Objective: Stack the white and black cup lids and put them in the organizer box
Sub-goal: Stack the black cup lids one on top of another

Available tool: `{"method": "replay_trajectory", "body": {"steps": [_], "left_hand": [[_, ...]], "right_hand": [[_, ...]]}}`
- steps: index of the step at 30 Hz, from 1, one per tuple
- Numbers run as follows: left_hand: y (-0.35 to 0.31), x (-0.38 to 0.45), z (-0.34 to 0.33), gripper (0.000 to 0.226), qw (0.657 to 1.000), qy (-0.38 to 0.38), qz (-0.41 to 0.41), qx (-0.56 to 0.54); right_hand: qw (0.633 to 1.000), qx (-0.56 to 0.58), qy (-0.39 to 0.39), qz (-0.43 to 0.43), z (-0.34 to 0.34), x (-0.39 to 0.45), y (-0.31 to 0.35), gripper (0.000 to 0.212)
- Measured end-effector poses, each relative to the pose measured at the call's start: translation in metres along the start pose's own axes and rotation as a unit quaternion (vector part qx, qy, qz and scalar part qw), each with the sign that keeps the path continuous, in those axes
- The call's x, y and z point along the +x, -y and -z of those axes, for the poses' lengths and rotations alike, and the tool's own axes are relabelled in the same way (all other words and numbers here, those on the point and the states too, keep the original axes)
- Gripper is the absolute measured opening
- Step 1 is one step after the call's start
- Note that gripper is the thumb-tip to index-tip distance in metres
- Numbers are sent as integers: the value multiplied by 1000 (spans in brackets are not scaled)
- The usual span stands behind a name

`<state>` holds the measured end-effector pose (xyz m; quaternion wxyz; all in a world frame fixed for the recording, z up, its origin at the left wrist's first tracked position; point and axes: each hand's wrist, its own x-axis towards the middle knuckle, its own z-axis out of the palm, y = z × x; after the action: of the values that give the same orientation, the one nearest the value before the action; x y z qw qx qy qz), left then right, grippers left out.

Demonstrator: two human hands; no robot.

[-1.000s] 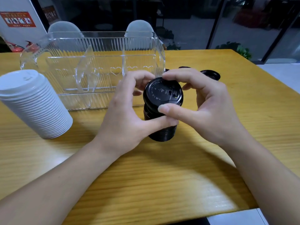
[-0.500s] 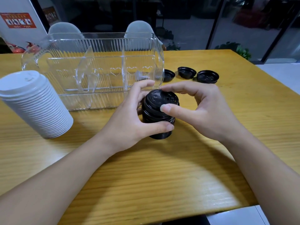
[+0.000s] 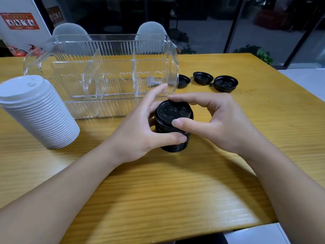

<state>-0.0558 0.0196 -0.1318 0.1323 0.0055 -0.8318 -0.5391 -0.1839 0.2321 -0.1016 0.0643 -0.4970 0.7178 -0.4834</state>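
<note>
My left hand (image 3: 139,136) wraps the side of the black lid stack (image 3: 173,125), thumb curled across its ribbed lower rings and fingers behind it. My right hand (image 3: 216,124) pinches the top black lid, thumb on the near edge, forefinger on the far rim. The stack is a short column of glossy moulded plastic, round, with raised lettering and a sip tab on its flat crown, and its base rests on the wooden table (image 3: 158,191), a yellow surface with fine straight grain.

At ten o'clock from the stack sits the organizer box (image 3: 105,71), clear hard plastic with fluted walls, rounded corners, heart shapes pressed into one panel and thin dividers inside. At nine o'clock, well apart, the white lid stack (image 3: 37,111) leans, a taller matte cone of tightly nested ridges. Around one o'clock three loose black lids (image 3: 202,78) lie in a row on the table, shallow dished discs, the leftmost just beside the box's end wall.
</note>
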Motion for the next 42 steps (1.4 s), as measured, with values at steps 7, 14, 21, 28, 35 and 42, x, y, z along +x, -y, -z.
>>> {"method": "replay_trajectory", "body": {"steps": [7,14,21,28,35,42], "left_hand": [[-2,-1,-1,130,1000,-15,-13,9],[-1,0,1,122,1000,1,-21,11],[-2,-2,0,95,999,-4,-44,5],[1,2,0,72,998,-52,-36,-3],[-3,0,0,75,997,-61,-21,39],[-3,1,0,77,997,-60,-8,51]], "right_hand": [[999,-11,-37,-15,-1,0,2,52],[999,-26,-30,0,-4,0,1,53],[999,-23,-33,9,-2,0,-2,43],[983,-36,-182,6,-3,5,-17,7],[949,-141,-257,-113,13,22,-40,13],[891,-381,-119,-215,31,68,-81,73]]}}
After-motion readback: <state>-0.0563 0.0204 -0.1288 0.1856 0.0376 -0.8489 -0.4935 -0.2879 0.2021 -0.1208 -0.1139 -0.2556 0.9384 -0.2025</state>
